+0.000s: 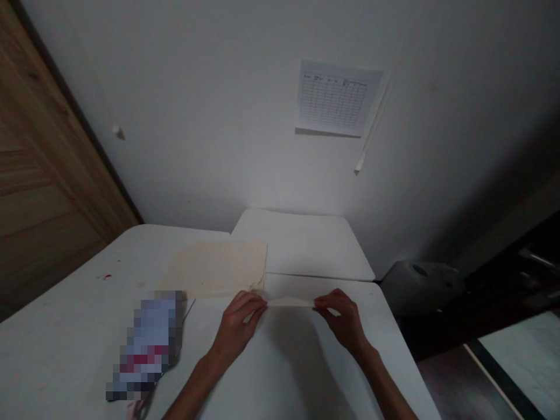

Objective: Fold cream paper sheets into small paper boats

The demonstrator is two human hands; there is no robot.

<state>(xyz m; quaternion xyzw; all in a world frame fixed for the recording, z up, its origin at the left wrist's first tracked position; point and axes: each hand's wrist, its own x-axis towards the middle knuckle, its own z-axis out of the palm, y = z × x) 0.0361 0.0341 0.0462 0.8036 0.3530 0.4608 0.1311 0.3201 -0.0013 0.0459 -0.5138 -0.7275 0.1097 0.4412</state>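
Note:
A small folded white paper (pixel 289 301) is held just above the white table (pixel 284 373). My left hand (pixel 238 326) pinches its left end with fingers closed. The right end is pinched by my right hand (pixel 343 321). Just beyond my left hand lies a stack of cream paper sheets (pixel 216 267), flat on the table.
A blurred-out flat object (pixel 146 344) lies at the left of the table. A second white table (pixel 301 242) stands against the wall. A printed sheet (pixel 335 98) hangs on the wall. A wooden door (pixel 39 175) is at left, a grey bin (pixel 420 286) at right.

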